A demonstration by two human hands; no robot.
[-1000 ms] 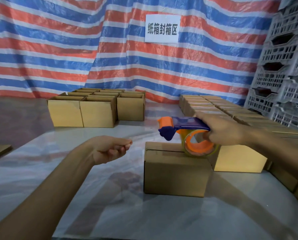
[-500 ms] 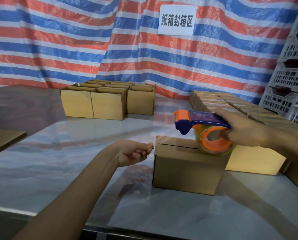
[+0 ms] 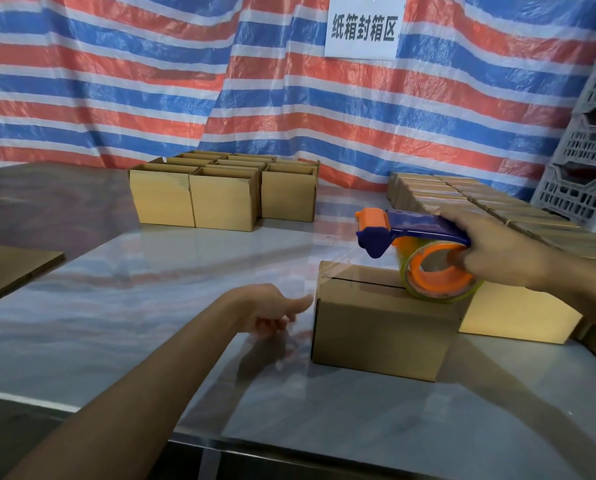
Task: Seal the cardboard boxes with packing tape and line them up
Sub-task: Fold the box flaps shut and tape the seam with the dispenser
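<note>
Clasping dispenser (image 3: 410, 227), right grip (image 3: 497, 252), left grip (image 3: 270, 308) slack

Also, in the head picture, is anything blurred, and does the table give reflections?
Head view: the left hand is smeared by motion blur, its fingers hard to separate; the right hand and tape dispenser are fairly sharp; the glossy table mirrors the striped tarp.

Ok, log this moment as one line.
phase: taping | right hand: grips tape dispenser over box | left hand: loose, beside box
</note>
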